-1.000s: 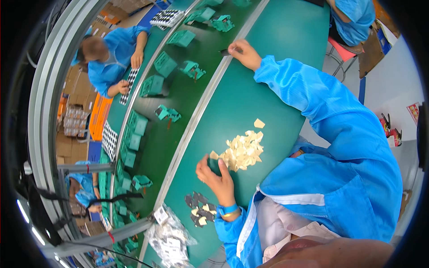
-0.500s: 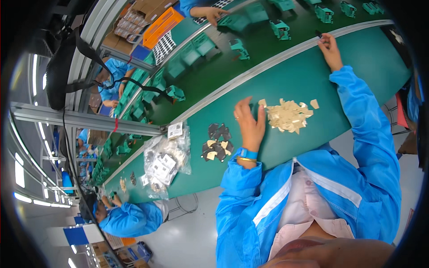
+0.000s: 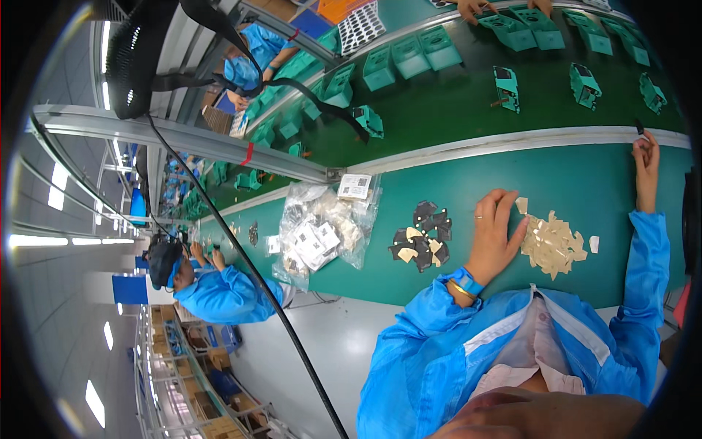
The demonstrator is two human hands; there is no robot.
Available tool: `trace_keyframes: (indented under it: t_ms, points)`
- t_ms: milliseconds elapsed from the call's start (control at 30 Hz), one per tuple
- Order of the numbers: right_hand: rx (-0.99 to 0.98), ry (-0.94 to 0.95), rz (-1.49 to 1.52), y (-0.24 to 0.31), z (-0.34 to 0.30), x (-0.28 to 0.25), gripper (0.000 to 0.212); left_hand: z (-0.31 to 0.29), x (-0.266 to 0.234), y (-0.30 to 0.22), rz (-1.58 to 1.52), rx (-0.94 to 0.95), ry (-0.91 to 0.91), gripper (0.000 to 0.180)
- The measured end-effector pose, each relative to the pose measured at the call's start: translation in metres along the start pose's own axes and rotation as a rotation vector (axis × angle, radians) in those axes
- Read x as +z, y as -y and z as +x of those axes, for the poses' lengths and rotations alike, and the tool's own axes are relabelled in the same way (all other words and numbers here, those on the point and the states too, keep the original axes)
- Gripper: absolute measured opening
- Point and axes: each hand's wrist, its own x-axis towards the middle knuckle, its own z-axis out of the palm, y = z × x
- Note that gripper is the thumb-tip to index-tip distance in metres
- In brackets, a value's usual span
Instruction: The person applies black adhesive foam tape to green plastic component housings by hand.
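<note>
My left hand (image 3: 494,235) rests on the green tabletop at the left edge of a heap of thin beige pieces (image 3: 553,245). Its fingers are spread, and one loose beige piece (image 3: 521,205) lies by the fingertips. To its left is a cluster of black flat pieces (image 3: 422,249) with several beige ones lying on them. At the far right, my right hand (image 3: 646,173) is raised close to the pale rail, thumb and fingers pinching a small black piece (image 3: 640,127).
Beyond the metal rail (image 3: 512,142), a dark green belt carries green housings (image 3: 506,89) and box-shaped green parts (image 3: 436,48). Clear plastic bags (image 3: 322,230) lie at left. A co-worker's hands (image 3: 475,9) touch parts across the belt; another person (image 3: 219,285) sits farther left.
The view has turned, shifting the bench, heap and both hands rightward in the picture. My right hand still pinches the black piece; my left hand stays beside the beige heap.
</note>
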Motion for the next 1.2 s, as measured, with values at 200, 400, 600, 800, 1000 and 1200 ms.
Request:
trace_keyframes:
  t_ms: [200, 400, 600, 800, 1000, 1200]
  points:
    - [0.066, -0.062, -0.019, -0.01, 0.004, 0.001, 0.043, -0.009, -0.053, -0.003, 0.487, -0.067, 0.038, 0.062]
    - [0.043, -0.026, -0.081, -0.032, 0.01, -0.025, 0.048, -0.057, -0.101, 0.025, 0.736, -0.366, 0.01, 0.086]
    - [0.023, -0.016, -0.112, -0.038, 0.009, -0.024, 0.047, -0.069, -0.096, 0.041, 0.706, -0.457, 0.011, 0.094]
    - [0.07, -0.012, -0.066, -0.032, 0.009, -0.023, 0.05, -0.063, -0.096, 0.053, 0.533, -0.357, -0.07, 0.09]
    - [0.059, -0.012, -0.125, -0.026, 0.008, -0.032, 0.05, -0.054, -0.114, 0.057, 0.524, -0.387, -0.187, 0.091]
    - [0.049, -0.087, -0.073, -0.004, 0.003, -0.021, 0.048, -0.047, -0.114, 0.06, 0.563, -0.355, 0.098, 0.103]
